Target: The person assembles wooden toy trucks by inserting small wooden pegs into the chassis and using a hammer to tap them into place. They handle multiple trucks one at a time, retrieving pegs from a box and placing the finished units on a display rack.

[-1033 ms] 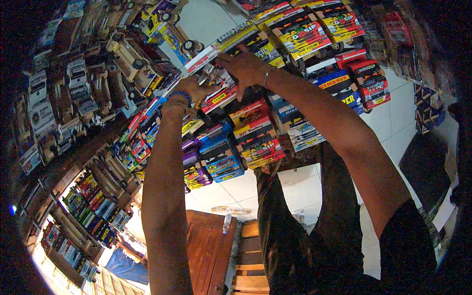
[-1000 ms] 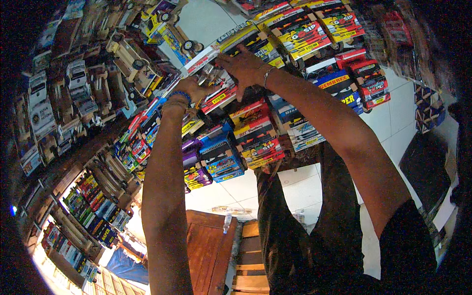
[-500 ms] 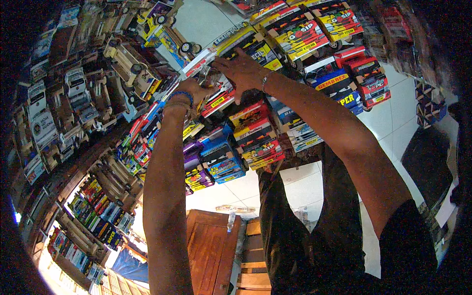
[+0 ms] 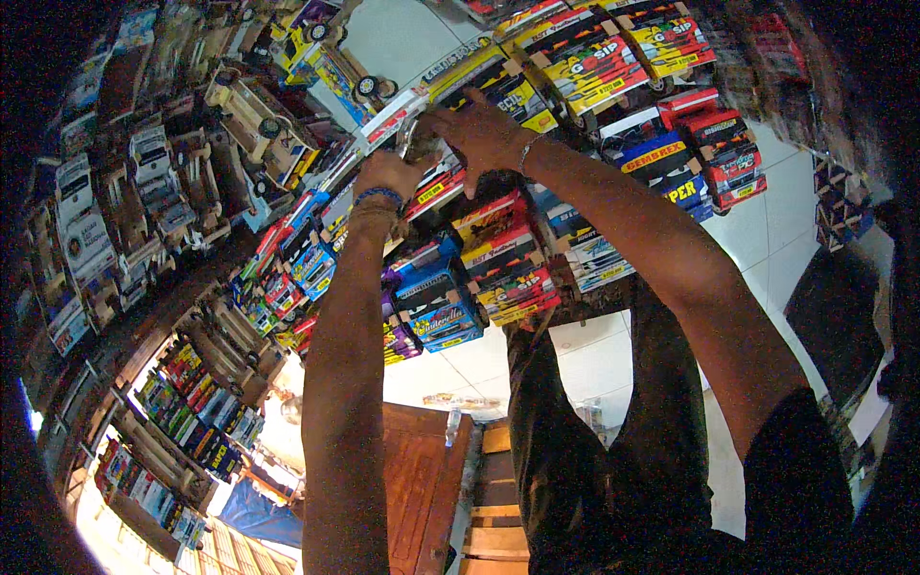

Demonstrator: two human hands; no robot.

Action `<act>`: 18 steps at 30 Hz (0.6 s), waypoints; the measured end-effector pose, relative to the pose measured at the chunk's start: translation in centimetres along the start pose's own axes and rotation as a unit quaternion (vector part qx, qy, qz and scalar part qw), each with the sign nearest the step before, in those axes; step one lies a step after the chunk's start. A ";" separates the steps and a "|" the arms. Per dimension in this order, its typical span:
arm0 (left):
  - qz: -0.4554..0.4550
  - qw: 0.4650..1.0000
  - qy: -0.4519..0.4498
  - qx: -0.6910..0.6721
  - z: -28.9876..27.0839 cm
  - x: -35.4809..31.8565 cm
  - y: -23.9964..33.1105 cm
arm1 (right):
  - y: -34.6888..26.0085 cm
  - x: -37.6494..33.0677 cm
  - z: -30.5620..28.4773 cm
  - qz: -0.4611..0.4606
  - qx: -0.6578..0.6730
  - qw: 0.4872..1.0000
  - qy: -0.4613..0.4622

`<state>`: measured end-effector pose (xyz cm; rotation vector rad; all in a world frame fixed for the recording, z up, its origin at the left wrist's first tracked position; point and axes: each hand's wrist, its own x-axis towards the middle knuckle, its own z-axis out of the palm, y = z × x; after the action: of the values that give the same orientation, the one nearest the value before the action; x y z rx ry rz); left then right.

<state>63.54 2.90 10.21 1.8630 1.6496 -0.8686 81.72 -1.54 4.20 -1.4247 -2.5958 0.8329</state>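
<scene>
Both of my hands are at a white and red toy truck (image 4: 443, 188) in the upper middle, among rows of painted toy trucks. My left hand (image 4: 391, 174), with a blue bracelet at its wrist, has its fingers curled on the truck's left side. From the right, my right hand (image 4: 477, 139) reaches over the top, its fingertips meeting the truck near my left fingers. A small greyish part shows between the hands; its kind is unclear. My fingers cover much of the truck. Just beyond my right hand sits a yellow and black toy truck (image 4: 494, 86).
Nearer me stand a blue toy truck (image 4: 439, 305) and a red and black one (image 4: 508, 259). A blue and white truck (image 4: 656, 163) is at the right. Unpainted wooden truck bodies (image 4: 254, 125) crowd the left. Below are a brown wooden panel (image 4: 422, 479) and a plastic bottle (image 4: 452, 427).
My left forearm has swung slightly right, uncovering more of the trucks to its left. Both hands stay at the white and red truck, with the fingers shifted a little.
</scene>
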 end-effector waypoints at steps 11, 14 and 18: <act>0.040 0.996 -0.047 -0.071 -1.4 -1.2 -5.2 | -0.7 -0.3 -0.1 0.014 -0.052 0.998 0.043; 0.051 0.996 -0.050 -0.048 -1.7 -1.9 -8.4 | -2.0 0.6 -0.1 -0.014 -0.027 0.999 0.041; 0.085 0.995 -0.006 0.049 -1.4 -2.1 -11.3 | -4.7 1.8 0.8 -0.052 -0.057 0.997 0.004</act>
<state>52.40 4.07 13.17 2.0274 1.4398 -0.9004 76.87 -2.43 5.41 -1.3012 -2.7253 0.6739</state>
